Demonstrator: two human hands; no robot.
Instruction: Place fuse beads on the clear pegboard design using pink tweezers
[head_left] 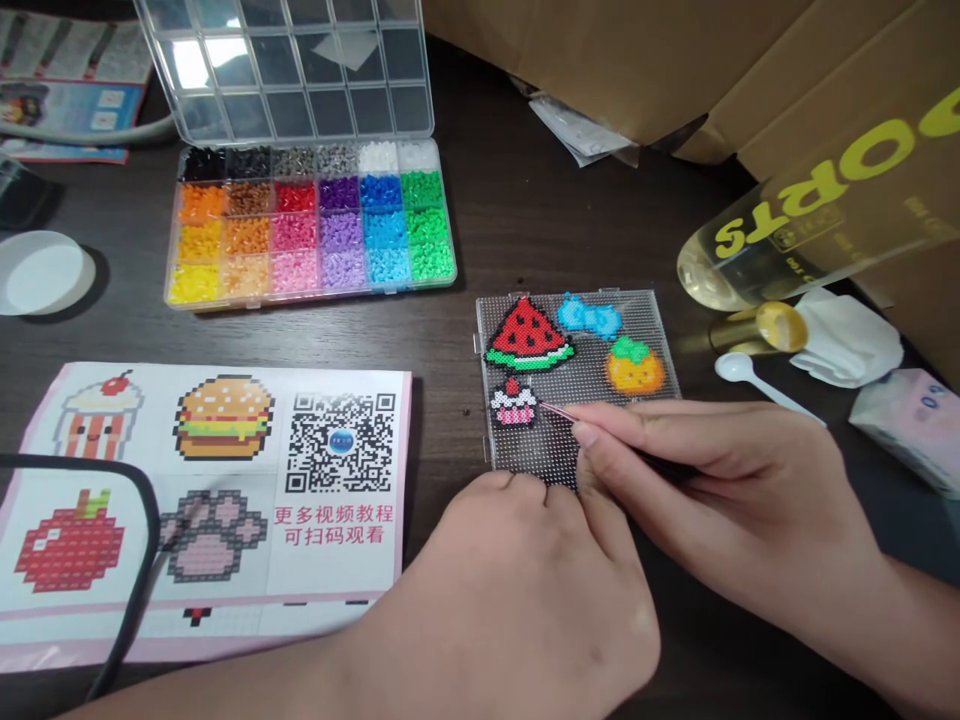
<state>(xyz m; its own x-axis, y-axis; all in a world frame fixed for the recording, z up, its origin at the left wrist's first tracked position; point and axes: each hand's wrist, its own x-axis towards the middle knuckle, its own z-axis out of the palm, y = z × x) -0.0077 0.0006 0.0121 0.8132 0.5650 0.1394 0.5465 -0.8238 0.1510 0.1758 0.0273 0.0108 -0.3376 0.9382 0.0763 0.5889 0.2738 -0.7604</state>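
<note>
The left hand point(525, 580) rests in a loose fist, nothing visible in it, touching the pegboard point(525, 460) at its near edge. The right hand point(697, 470) pinches 1 thin tool point(561, 411), probably tweezers. Its long axis points left, tip just beside the cupcake point(513, 405). The bead box point(311, 225) lies beyond, further left.

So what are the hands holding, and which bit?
The right hand pinches a thin tool near its front end, its tip at the bead cupcake. The left hand, curled on the pegboard edge, shows nothing held.
</note>
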